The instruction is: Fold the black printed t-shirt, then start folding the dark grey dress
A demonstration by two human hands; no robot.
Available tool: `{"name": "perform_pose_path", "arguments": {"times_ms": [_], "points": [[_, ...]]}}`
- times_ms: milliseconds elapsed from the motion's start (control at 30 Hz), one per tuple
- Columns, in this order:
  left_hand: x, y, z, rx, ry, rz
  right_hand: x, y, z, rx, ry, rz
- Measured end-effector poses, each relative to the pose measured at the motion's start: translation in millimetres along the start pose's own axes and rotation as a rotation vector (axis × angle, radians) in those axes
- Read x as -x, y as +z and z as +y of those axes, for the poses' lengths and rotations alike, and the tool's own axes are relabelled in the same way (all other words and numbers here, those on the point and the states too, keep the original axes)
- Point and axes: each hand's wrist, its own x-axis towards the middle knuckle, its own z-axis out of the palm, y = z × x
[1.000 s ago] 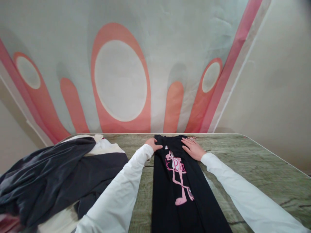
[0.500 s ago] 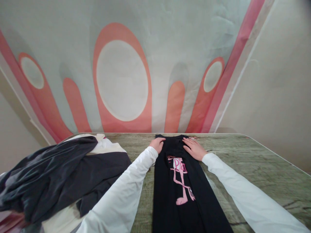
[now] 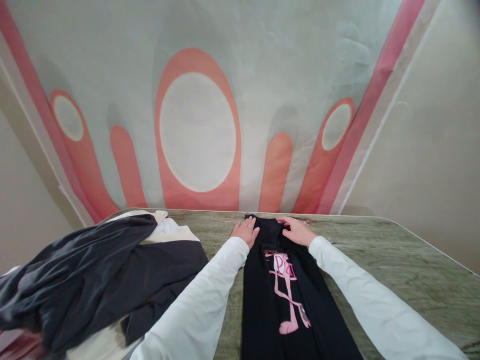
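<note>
A black shirt (image 3: 262, 300) lies on the table as a long, narrow folded strip, its near end running out of the bottom of the view. On it is a pink long-legged cartoon print (image 3: 287, 285) with letters, partly covered by folds. My left hand (image 3: 245, 231) rests on the shirt's far left corner, fingers stretched out flat. At the far right corner, my right hand (image 3: 298, 231) has its fingers bent over the cloth, with the thumb below them, pinching the edge. The fabric between my hands is slightly rumpled.
To the left sits a heap of clothes, with a dark grey garment (image 3: 157, 265) over cream garments (image 3: 176, 232) and a pinkish one (image 3: 22, 345). The wood-grain table (image 3: 393, 265) ends at a wall with a pink and orange printed backdrop (image 3: 326, 40).
My left hand has turned from gripping the shirt's far left edge to lying flat on it. The right hand's spread fingers have bent onto the cloth's edge. The view has shifted slightly.
</note>
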Motion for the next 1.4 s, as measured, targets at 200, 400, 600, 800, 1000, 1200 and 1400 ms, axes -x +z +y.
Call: {"name": "perform_pose_path", "arguments": {"times_ms": [200, 400, 600, 800, 1000, 1200, 1400], "points": [[-6, -3, -18, -0.022, -0.065, -0.037, 1, 12, 10, 0.062, -0.009, 0.143], [-5, -2, -16, -0.041, -0.082, -0.055, 6, 9, 9, 0.163, -0.037, 0.296], [-4, -3, -14, -0.06, -0.087, -0.038, 8, 13, 9, 0.301, 0.007, 0.23], [2, -13, -5, -0.081, 0.011, -0.013, 11, 9, 2, 0.322, -0.047, 0.247], [22, -19, 18, -0.087, 0.033, -0.039, 25, -4, -42, 0.149, -0.262, 0.122], [60, -21, 36, -0.092, 0.066, -0.04, 41, 5, -67, 0.211, -0.439, -0.065], [72, -22, 31, -0.083, 0.09, -0.099, 42, 7, -62, 0.351, -0.468, 0.037]]}}
